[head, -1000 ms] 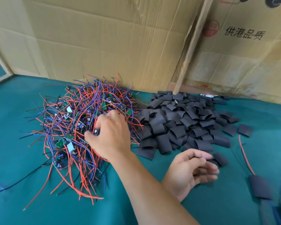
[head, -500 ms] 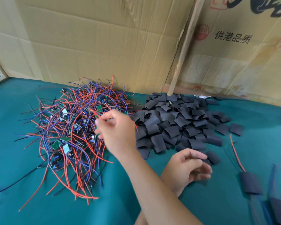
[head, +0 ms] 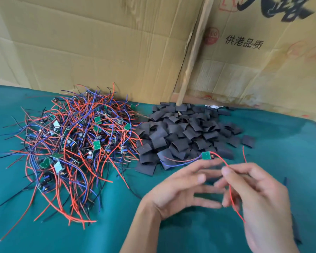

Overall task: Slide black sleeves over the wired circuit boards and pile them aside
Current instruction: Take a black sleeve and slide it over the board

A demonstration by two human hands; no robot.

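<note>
Head view, nearest first: we note the right hand (head: 263, 198) low at the right, its grip closed on a red wire (head: 230, 189), thumb and forefinger pinching it near the top while the free end hangs down across the palm. Just left of it is the left hand (head: 181, 194), wrist entering from the lower middle. Its grip is apart, fingers straight and spread toward the right hand, holding nothing. Its fingertips are motion-blurred, so we cannot tell whether they touch the wire.

The pinched wire arcs up to a small green circuit board (head: 206, 155), held in the air above the near edge of the sleeve heap. A blue lead and a second red lead trail left from this board. It carries no sleeve.

Both hands are over the teal worktop (head: 117, 234). We see dark strips at the right edge of it, too blurred to identify.

Behind the hands lies the heap of black sleeves (head: 186, 136), flat cut pieces, with one single sleeve (head: 248, 141) lying just off its right side. Left of the heap, touching it, is the tangle of wired circuit boards (head: 77, 143), with red, blue and black leads splayed outward.

Farthest back, cardboard sheets (head: 98, 48) stand along the rear of the worktop, the right one printed with characters
</note>
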